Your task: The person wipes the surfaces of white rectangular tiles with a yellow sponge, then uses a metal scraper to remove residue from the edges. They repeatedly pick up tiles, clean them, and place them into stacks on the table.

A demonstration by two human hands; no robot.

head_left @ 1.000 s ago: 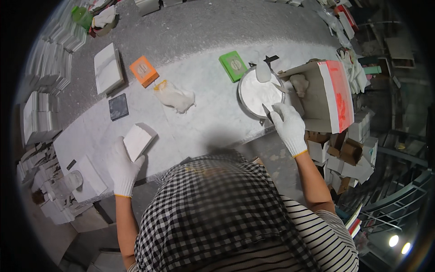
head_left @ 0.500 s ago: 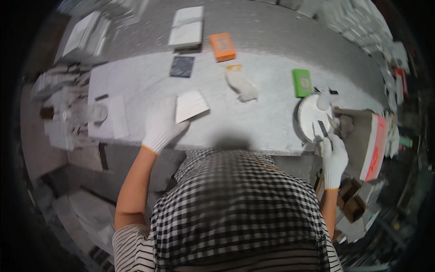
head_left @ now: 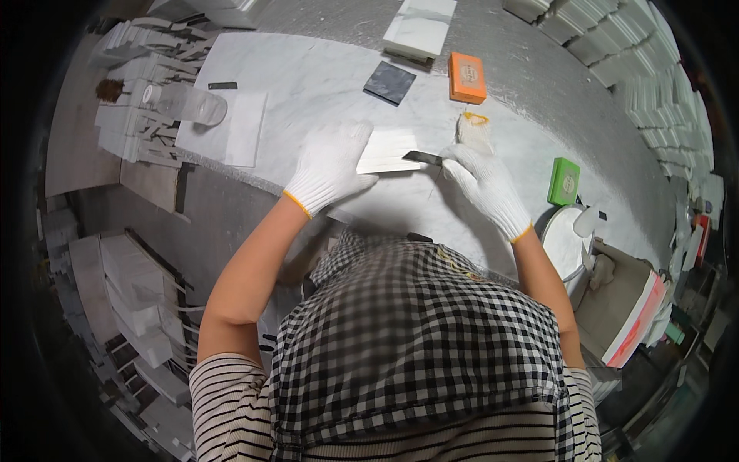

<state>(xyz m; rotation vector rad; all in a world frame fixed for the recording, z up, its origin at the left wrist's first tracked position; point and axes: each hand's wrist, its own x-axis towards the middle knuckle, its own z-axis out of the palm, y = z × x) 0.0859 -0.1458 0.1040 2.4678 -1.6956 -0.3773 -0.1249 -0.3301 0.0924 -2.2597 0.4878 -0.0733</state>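
My left hand (head_left: 329, 163), in a white knit glove, is closed on the edge of a small white tile (head_left: 385, 152) with ridges or lines across its face. My right hand (head_left: 489, 183), gloved the same way, grips a flat dark blade (head_left: 421, 158), perhaps a scraper. Its tip reaches the tile's right edge; whether it touches cannot be made out. Behind the right hand lies a crumpled white glove (head_left: 475, 132) with a yellow cuff. A dark grey square tile (head_left: 389, 82) rests farther back on the marble slab (head_left: 300, 85).
An orange box (head_left: 467, 78) and a marbled white block (head_left: 420, 29) stand at the back. To the right are a green box (head_left: 564, 181), a round tub of white paste (head_left: 566, 242) and an open carton (head_left: 616, 300). A clear bottle (head_left: 185, 104) lies at left.
My right hand has come from the tub to the tile, bringing the dark blade. My left hand still holds the tile. The whole view has shifted, with the table now slanting.
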